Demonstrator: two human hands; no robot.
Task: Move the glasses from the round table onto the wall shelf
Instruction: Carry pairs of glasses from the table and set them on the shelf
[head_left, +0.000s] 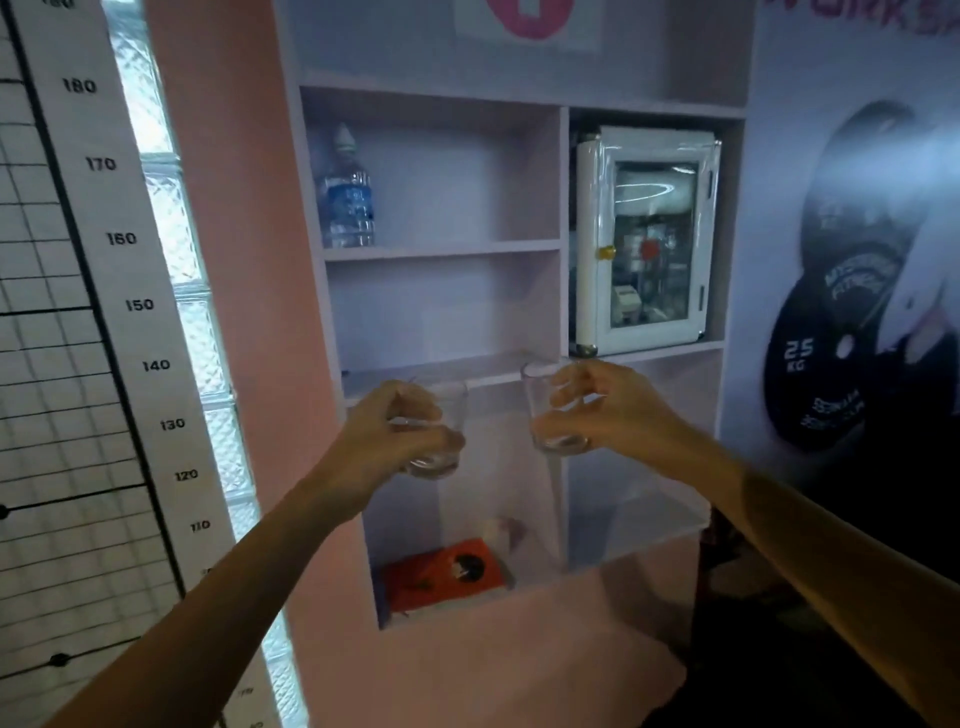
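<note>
Left hand (384, 434) round left glass (451, 408), right hand (613, 410) round right glass (537, 392)

- Left glass (441, 431) and right glass (550, 410): clear, smooth, glossy glass.
- Wall shelf (441, 248): flat boards with a matt, pale lilac painted finish.
- Water bottle (347, 197), upper left compartment: clear ribbed plastic, glossy blue label.
- Small cabinet (647, 239), right compartment: glossy white frame, reflective pane.
- Glass-block window (171, 218), left: patterned, translucent glass.
- Height chart (78, 260), far left: matt printed surface.

Slender forearms, bare throughout, end in a bare left hand (387, 434) and right hand (615, 410).
</note>
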